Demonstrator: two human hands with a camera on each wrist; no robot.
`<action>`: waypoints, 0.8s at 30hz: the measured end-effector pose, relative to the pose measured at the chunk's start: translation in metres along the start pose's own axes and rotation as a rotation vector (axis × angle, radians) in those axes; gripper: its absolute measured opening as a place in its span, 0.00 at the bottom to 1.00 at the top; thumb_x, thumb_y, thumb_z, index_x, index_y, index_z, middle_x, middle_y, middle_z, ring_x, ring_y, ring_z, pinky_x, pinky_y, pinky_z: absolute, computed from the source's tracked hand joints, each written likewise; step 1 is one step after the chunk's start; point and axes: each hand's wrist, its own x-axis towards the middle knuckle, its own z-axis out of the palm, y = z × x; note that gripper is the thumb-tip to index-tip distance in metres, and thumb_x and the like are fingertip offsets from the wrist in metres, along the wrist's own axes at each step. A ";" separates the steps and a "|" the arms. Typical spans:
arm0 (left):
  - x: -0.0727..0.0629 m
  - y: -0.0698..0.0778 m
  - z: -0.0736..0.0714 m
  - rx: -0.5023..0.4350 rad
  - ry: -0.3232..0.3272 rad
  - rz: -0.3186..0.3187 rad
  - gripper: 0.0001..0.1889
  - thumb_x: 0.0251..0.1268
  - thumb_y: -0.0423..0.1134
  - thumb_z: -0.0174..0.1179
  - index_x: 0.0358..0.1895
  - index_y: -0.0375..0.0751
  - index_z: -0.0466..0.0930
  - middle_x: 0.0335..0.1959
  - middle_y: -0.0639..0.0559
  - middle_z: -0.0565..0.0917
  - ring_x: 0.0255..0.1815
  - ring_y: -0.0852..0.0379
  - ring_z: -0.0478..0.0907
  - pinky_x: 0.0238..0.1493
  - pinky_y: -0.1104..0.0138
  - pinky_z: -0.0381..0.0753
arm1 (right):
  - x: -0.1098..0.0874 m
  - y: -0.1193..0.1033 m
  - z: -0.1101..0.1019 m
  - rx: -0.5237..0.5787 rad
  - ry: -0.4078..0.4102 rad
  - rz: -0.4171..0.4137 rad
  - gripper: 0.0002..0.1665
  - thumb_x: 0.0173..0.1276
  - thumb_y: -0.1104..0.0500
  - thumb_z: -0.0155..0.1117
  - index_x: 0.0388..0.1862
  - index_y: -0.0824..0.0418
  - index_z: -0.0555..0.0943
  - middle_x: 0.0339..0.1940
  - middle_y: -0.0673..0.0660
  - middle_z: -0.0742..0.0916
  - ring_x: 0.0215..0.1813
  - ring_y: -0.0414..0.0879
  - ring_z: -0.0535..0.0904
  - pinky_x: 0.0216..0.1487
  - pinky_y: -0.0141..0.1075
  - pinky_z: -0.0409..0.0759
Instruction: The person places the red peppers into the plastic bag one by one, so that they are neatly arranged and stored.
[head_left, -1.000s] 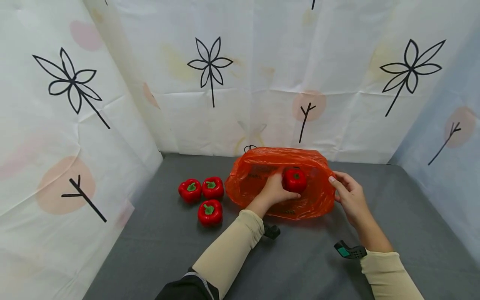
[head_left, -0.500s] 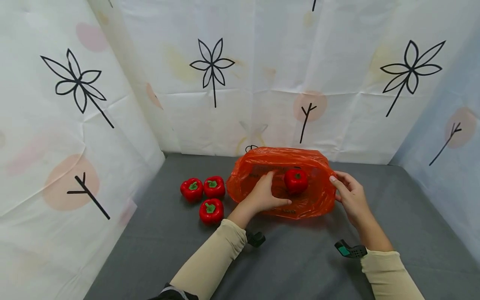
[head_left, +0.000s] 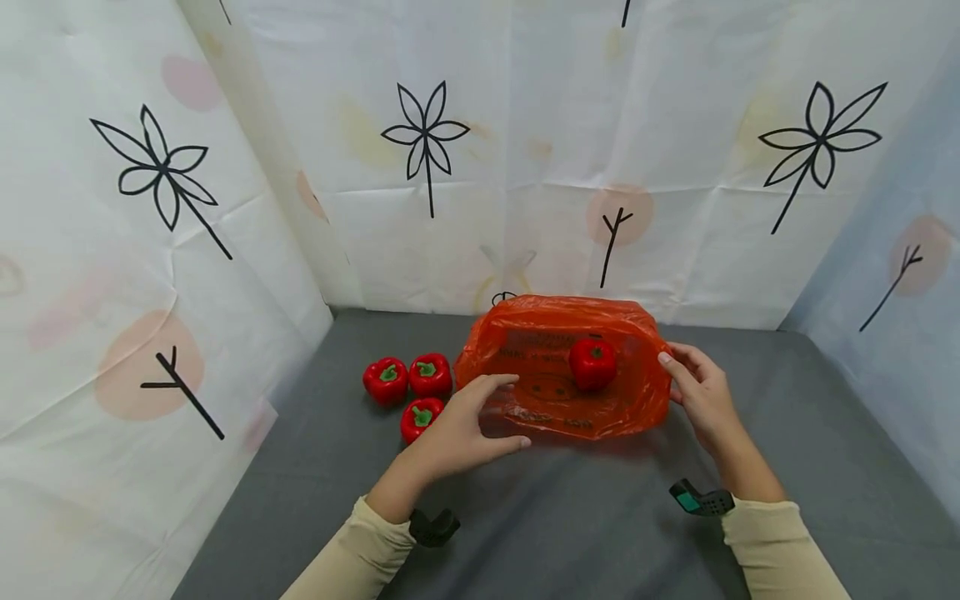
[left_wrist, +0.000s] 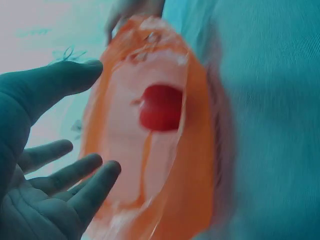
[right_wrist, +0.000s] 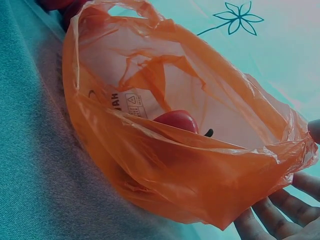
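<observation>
Person's left hand (head_left: 461, 437): empty, thumb and fingers apart, near the orange bag (head_left: 577, 310). Right hand (head_left: 701, 396): gripping the bag's right end. Bag: on grey table (head_left: 570, 517), long axis left to right, mouth gaping nearward; thin, crinkled, translucent plastic, printed. Inside, right of centre: one glossy red pepper (head_left: 592, 365), stem up. Left of bag: three peppers (head_left: 386, 383), green-stemmed. Behind: white patterned cloth (head_left: 540, 100).

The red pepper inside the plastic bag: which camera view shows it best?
The head view: the pepper appears whole and clear inside the bag. The left wrist view shows it blurred, one side hidden by the bag's edge; in the right wrist view, the bag covers most of it.
</observation>
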 end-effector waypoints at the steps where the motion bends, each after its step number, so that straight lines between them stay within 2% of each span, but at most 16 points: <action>1: -0.005 -0.001 -0.006 -0.012 0.023 0.013 0.41 0.61 0.46 0.79 0.76 0.51 0.70 0.69 0.54 0.78 0.70 0.50 0.78 0.69 0.52 0.83 | 0.000 0.000 0.000 -0.003 0.001 -0.001 0.28 0.85 0.50 0.57 0.74 0.64 0.72 0.53 0.33 0.83 0.51 0.29 0.82 0.45 0.24 0.87; 7: -0.031 -0.008 -0.038 -0.009 0.178 0.036 0.39 0.59 0.42 0.81 0.73 0.44 0.74 0.67 0.47 0.81 0.66 0.47 0.81 0.64 0.49 0.85 | 0.000 -0.001 -0.001 -0.040 0.005 -0.008 0.30 0.86 0.49 0.56 0.75 0.67 0.71 0.54 0.33 0.82 0.51 0.28 0.82 0.45 0.24 0.87; 11: -0.048 -0.019 -0.049 0.006 0.245 0.004 0.37 0.58 0.42 0.82 0.70 0.44 0.76 0.64 0.51 0.82 0.65 0.50 0.82 0.63 0.50 0.86 | 0.000 -0.002 -0.001 -0.052 0.001 -0.007 0.31 0.86 0.49 0.55 0.76 0.67 0.70 0.54 0.32 0.82 0.52 0.27 0.81 0.45 0.24 0.87; 14: -0.058 -0.028 -0.054 0.031 0.279 -0.025 0.36 0.57 0.45 0.82 0.69 0.50 0.77 0.64 0.57 0.82 0.66 0.53 0.81 0.64 0.50 0.85 | 0.000 -0.004 -0.001 -0.055 -0.001 -0.005 0.31 0.86 0.48 0.56 0.76 0.67 0.70 0.53 0.31 0.82 0.52 0.26 0.81 0.45 0.24 0.87; 18: -0.068 -0.039 -0.059 0.082 0.310 -0.063 0.36 0.55 0.48 0.83 0.68 0.54 0.78 0.64 0.59 0.82 0.66 0.51 0.81 0.66 0.48 0.84 | 0.000 -0.004 -0.001 -0.059 0.000 0.000 0.31 0.85 0.48 0.56 0.76 0.68 0.70 0.53 0.31 0.82 0.52 0.26 0.81 0.45 0.24 0.86; 24: -0.076 -0.052 -0.062 0.120 0.316 -0.117 0.40 0.52 0.49 0.85 0.69 0.44 0.78 0.65 0.49 0.82 0.66 0.47 0.79 0.68 0.46 0.81 | 0.000 -0.004 -0.001 -0.062 0.002 -0.004 0.31 0.85 0.49 0.56 0.76 0.68 0.70 0.53 0.31 0.81 0.52 0.26 0.82 0.46 0.23 0.86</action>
